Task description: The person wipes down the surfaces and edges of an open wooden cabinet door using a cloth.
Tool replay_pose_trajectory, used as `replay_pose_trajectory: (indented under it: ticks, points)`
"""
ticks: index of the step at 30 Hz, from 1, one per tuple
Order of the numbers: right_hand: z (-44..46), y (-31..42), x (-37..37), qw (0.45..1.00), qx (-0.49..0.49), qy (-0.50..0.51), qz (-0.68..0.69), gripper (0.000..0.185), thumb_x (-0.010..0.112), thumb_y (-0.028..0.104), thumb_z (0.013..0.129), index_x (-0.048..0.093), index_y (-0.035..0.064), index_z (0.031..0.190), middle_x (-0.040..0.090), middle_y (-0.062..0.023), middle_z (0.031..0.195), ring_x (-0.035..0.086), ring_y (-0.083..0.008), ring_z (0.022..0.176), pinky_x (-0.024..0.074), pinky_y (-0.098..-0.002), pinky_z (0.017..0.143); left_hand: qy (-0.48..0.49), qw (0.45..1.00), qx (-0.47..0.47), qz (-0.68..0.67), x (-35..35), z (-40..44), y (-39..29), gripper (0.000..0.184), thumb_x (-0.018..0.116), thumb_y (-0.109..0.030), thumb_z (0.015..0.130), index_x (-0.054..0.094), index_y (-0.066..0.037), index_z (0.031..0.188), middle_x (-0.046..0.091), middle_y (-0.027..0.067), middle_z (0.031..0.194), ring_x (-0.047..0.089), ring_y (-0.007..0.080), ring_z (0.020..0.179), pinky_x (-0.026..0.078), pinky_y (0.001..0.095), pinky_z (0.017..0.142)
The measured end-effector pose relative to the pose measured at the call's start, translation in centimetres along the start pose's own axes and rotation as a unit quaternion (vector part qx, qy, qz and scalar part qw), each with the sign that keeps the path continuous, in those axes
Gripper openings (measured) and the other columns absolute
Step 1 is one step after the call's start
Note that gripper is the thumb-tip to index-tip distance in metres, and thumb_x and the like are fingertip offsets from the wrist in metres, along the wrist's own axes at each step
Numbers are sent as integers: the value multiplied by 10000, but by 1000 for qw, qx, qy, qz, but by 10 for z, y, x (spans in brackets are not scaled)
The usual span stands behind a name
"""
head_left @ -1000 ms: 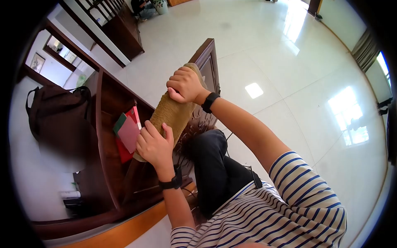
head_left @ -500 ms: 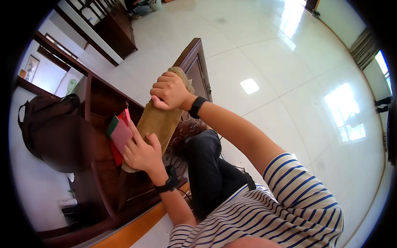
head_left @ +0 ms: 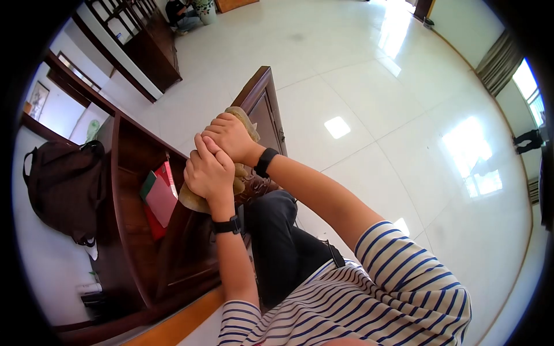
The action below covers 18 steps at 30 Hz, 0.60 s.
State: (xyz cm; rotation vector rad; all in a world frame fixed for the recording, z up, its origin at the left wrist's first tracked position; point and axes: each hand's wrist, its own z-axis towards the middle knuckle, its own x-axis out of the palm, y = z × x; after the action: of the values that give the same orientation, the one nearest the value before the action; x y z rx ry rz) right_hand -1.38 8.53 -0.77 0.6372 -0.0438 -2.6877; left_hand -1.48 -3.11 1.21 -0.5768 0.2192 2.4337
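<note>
A brownish-yellow cloth (head_left: 193, 200) lies along the top edge of an open dark wooden cabinet door (head_left: 254, 95). My right hand (head_left: 231, 137) is closed over its upper part, with a bit of cloth showing beyond the knuckles. Pressed against it is my left hand (head_left: 210, 172), fingers bent over the cloth, its fingertips meeting my right fingers. Cloth folds stick out to the right of my left hand. Both palms are hidden. Left of the hands, a pink booklet (head_left: 161, 205) leans with red and green ones inside the dark wooden cabinet (head_left: 130, 230).
A dark backpack (head_left: 66, 187) rests against the cabinet's left side. My bent leg (head_left: 268, 230) is close below the door. Glossy floor tiles (head_left: 358, 167) spread to the right. Another person (head_left: 183, 16) is low down beside a potted vase (head_left: 205, 10) in the far background.
My left hand has moved up and right from the cloth's lower part to meet my right hand, its fingers now bent. The cloth looks more bunched. The view has shifted slightly.
</note>
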Motion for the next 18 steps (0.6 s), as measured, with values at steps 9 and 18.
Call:
replay_pose_trajectory:
  ticks: [9, 18]
  points:
    - [-4, 16, -8, 999, 34, -16, -37, 175, 506, 243, 879, 580, 112, 788, 600, -13, 782, 565, -216, 824, 418, -356, 842, 25, 997, 28, -67, -13, -9, 9, 288, 475, -264, 974, 643, -54, 1076, 656, 115, 771, 627, 312, 692, 487, 428, 616]
    - [-13, 29, -9, 998, 60, 14, -32, 179, 491, 236, 908, 604, 98, 889, 627, -33, 861, 570, -239, 899, 406, -379, 890, 68, 992, 79, -74, -14, -10, 23, 256, 461, -274, 971, 589, -53, 972, 607, 122, 686, 623, 334, 639, 497, 457, 597]
